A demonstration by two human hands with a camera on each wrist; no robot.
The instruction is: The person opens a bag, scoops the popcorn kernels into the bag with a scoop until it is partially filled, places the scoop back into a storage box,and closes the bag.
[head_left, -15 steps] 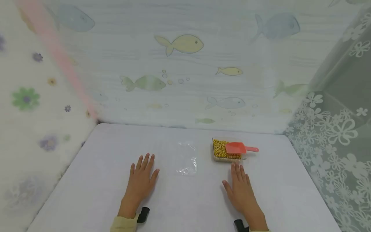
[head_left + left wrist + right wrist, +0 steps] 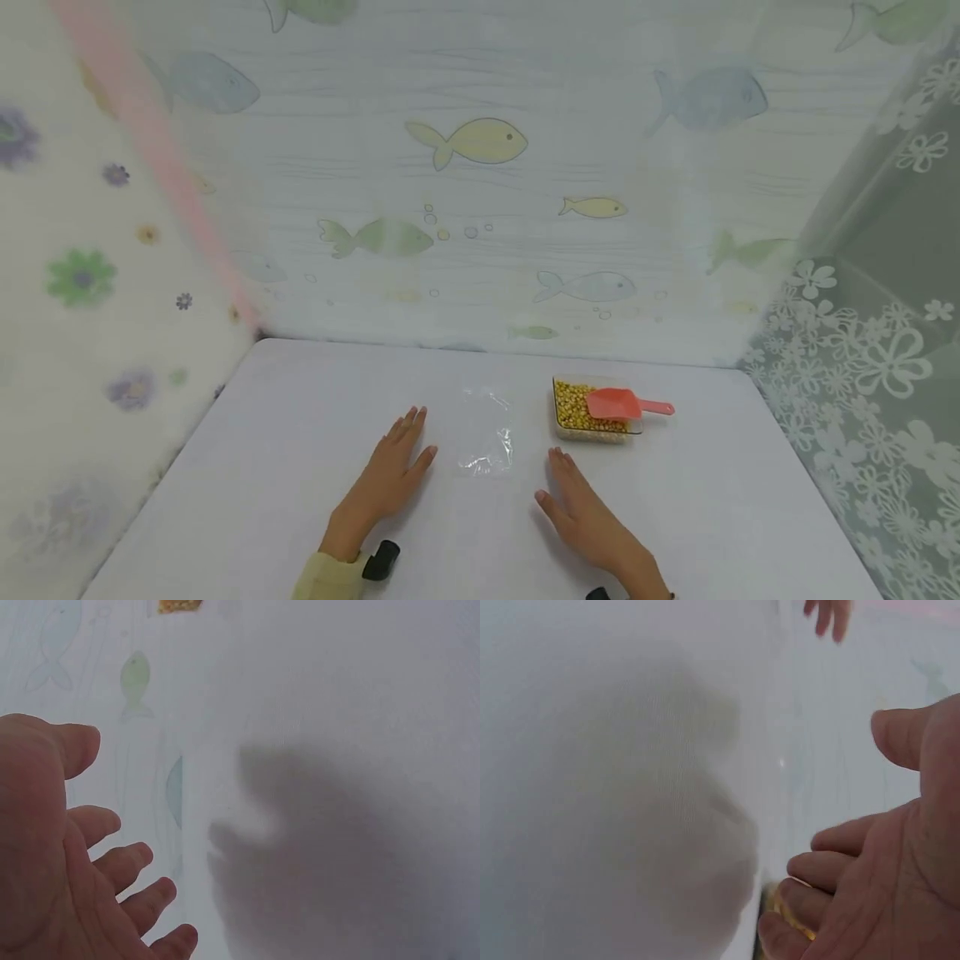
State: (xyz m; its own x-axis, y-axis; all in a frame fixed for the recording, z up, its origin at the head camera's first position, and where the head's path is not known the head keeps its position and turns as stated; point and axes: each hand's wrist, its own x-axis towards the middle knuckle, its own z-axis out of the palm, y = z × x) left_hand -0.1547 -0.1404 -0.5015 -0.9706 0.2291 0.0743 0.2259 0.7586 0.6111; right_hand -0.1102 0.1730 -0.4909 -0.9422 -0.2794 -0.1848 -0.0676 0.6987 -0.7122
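Observation:
A clear plastic bag [image 2: 486,433] lies flat in the middle of the white table, between the two hands. My left hand [image 2: 387,471] is just left of the bag, fingers extended and holding nothing. On the other side, my right hand [image 2: 588,517] has its fingers stretched toward the back and its thumb spread; it holds nothing either. Beyond the right fingertips stands a clear rectangular container [image 2: 592,436] of yellow corn kernels [image 2: 572,406]. A red scoop [image 2: 615,404] rests on the kernels, its handle reaching past the right rim. In both wrist views the palms are above the tabletop, casting shadows.
The white table [image 2: 247,467] ends at the back against a fish-patterned curtain [image 2: 480,208]. Flower-patterned fabric [image 2: 82,279] hangs on the left, and a sheer floral curtain [image 2: 885,367] is along the right edge.
Both hands have moved inward toward the bag, and the right hand has turned its fingers leftward, away from the container. The head view has tilted up slightly. Bag, container and scoop stay put.

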